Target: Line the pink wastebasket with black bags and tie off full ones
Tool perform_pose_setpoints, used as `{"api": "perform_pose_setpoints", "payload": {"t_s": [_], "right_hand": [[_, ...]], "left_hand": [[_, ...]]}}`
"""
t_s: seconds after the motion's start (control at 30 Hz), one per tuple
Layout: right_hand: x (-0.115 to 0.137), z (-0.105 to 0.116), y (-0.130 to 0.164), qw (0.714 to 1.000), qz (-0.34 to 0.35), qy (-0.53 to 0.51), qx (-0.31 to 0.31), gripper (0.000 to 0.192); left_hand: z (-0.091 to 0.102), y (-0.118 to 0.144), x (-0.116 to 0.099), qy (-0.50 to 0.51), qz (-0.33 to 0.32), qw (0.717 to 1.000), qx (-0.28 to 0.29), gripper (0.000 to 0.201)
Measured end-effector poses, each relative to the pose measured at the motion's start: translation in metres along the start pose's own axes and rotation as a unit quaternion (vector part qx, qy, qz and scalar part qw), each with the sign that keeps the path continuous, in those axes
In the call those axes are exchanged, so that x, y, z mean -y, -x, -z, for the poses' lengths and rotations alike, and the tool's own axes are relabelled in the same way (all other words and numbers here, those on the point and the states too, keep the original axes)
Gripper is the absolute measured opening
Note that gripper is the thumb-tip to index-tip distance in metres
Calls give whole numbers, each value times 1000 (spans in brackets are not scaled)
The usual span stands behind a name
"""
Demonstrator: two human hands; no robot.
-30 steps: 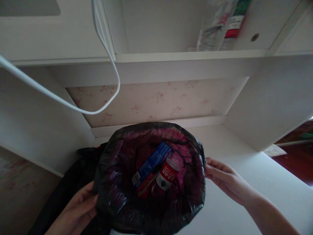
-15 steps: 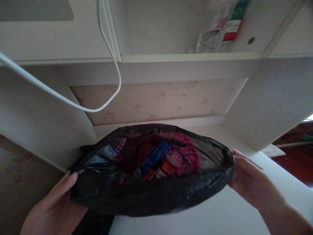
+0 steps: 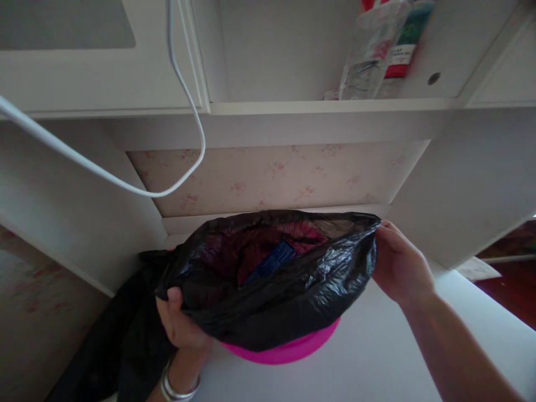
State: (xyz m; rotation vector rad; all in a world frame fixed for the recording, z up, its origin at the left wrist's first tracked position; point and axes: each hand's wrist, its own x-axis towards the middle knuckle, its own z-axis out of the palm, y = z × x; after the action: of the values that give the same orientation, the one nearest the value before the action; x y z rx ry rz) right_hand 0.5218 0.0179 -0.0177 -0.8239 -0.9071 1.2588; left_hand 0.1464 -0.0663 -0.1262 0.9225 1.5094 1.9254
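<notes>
Black bag point(image 3: 288, 301) stretches between left hand point(image 3: 182, 321) and right hand point(image 3: 404, 268), apart, each clamped on an end; its mouth faces up, long axis running hand to hand. Inside, a blue box point(image 3: 271, 261) is partly hidden, the earlier bottle wholly. Between the wrists, a pink bin point(image 3: 288, 352) now shows.

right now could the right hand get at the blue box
Probably not without letting go: the right hand holds the black bag, whose near side partly covers the blue box.
</notes>
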Motion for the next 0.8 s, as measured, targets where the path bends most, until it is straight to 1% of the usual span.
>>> {"api": "perform_pose_setpoints", "payload": {"t_s": [0.03,0.07,0.13,0.17,0.23,0.3,0.33,0.43,0.47,0.53,0.6,0.67,0.73,0.77,0.8], "right_hand": [[1,0,-5,1000,0,0,6,10],[2,0,-11,1000,-3,-1,11,11],[5,-2,-23,1000,-3,-6,12,12],[5,-3,-29,1000,1,-10,12,13],[7,-6,-42,1000,13,-18,14,14],[9,-7,-53,999,31,-22,19,13],[10,-7,-58,999,39,-21,21,11],[16,-2,-66,998,38,-2,49,10],[19,0,-67,997,34,7,67,15],[21,5,-69,993,40,30,107,30],[20,9,-70,988,49,61,134,54],[14,12,-74,984,37,106,136,83],[6,13,-79,979,9,161,123,105],[3,14,-82,974,-2,187,125,110],[0,15,-85,967,-9,211,140,108]], "left_hand": [[-7,-2,1,-7,-30,999,-27,35],[-16,-5,1,-18,-55,998,-36,31],[-38,-10,-6,-38,-85,995,-28,27],[-49,-14,-11,-42,-90,995,-24,25],[-71,-24,-23,-34,-99,994,-39,23],[-85,-38,-36,-6,-95,995,-21,23],[-89,-46,-43,22,-85,996,-6,21],[-89,-73,-66,145,-31,988,32,14],[-87,-81,-73,177,-11,983,46,12],[-81,-94,-87,211,23,974,77,9],[-74,-102,-97,214,51,968,117,14],[-67,-105,-100,206,64,960,177,28],[-61,-106,-97,168,36,953,249,43],[-58,-106,-94,136,13,949,285,52],[-57,-108,-91,97,-7,941,324,60]]}}
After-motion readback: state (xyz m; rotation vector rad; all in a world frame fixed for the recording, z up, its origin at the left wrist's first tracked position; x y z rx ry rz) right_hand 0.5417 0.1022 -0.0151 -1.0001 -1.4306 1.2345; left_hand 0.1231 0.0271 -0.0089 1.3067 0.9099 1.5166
